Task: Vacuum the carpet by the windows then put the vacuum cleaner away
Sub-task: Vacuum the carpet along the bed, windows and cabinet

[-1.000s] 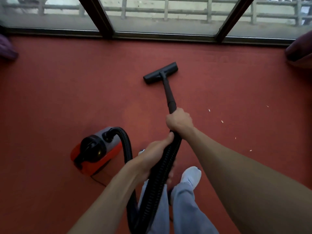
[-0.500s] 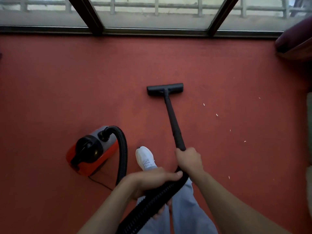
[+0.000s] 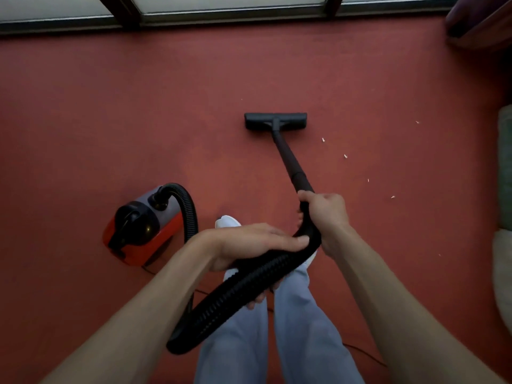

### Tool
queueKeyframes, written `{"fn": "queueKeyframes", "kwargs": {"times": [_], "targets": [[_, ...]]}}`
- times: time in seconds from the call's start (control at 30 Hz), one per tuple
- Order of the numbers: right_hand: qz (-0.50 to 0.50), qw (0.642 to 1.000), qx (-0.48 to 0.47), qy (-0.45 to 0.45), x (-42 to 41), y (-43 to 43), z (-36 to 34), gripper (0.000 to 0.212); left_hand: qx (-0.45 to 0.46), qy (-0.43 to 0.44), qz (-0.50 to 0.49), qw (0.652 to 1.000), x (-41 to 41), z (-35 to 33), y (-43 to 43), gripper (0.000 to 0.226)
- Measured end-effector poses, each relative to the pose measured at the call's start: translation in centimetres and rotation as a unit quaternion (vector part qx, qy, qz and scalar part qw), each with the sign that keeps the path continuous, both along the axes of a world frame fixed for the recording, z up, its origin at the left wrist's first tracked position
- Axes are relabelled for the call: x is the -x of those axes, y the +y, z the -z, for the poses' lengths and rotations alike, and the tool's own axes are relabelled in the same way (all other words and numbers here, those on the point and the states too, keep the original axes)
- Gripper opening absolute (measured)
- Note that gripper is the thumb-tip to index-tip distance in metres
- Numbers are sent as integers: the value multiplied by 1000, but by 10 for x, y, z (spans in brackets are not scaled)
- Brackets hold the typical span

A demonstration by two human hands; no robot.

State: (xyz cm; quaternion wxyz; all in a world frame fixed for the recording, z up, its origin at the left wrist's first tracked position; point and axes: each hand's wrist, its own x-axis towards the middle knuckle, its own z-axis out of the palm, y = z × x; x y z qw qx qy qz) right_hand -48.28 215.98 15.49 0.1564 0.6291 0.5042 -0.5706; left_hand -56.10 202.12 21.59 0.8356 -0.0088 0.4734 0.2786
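Red-and-black vacuum cleaner, ribbed black hose, flat nozzle

Your carpet lies open across the upper and left frame, up to the window frame. Obstacles noted: vacuum canister at lower left, its hose looping across your legs, and the wand slanting up the centre. Dark furniture blocks the upper right, and pale cushions line the right edge.
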Motion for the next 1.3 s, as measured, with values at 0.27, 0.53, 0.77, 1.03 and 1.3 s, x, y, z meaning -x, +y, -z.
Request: {"fn": "queueKeyframes", "kwargs": {"times": [0.27, 0.53, 0.77, 1.03, 1.3], "targets": [[134, 989, 33, -46, -53, -6, -22, 21, -20, -45, 133, 990, -14, -2, 16, 59], [163, 986, 19, 8, -6, 47, 25, 13, 41, 188, -52, 980, -34, 8, 46, 51], [201, 979, 20, 25, -9, 52, -20, 11, -16, 143, -56, 988, -18, -26, 45, 50], [238, 969, 19, 60, 5, 48, 12, 6, -43, 337, -65, 938, -39, -18, 47, 47], [265, 961, -6, 79, 3, 76, -31, 4, -94, 280, -137, 946, -25, -40, 55, 44]]}}
